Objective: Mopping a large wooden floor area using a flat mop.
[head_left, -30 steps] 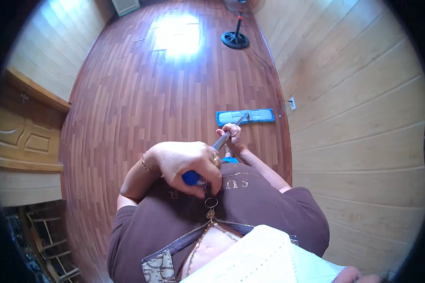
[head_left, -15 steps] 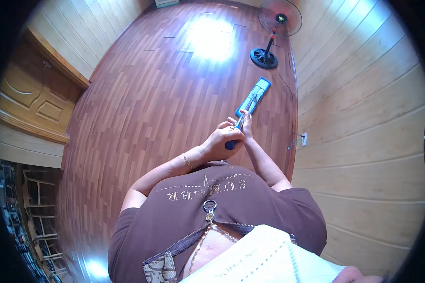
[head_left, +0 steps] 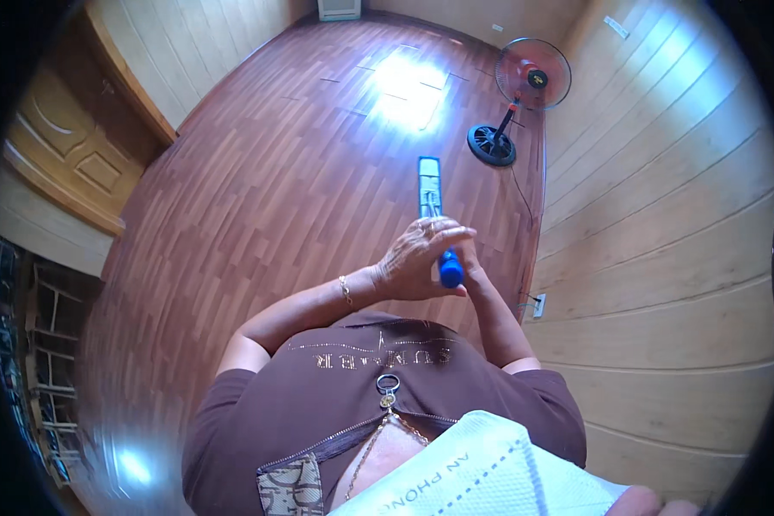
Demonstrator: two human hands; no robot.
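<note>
The left forearm [head_left: 305,308] is angled up and inward from a bent elbow, and the left hand [head_left: 408,258] is held forward of the chest. Its back is turned upward, its fingers [head_left: 447,230] are extended toward the right, and its thumb [head_left: 457,291] is kept below them in a loose curve. The right forearm [head_left: 494,314] is stretched forward and inward; the right hand [head_left: 469,255] is largely hidden by the left.

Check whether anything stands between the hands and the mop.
Nothing visible: the left hand is at the blue grip of the mop; the right hand is partly hidden behind the left, so its contact cannot be judged. The fan stands apart, to the right.
</note>
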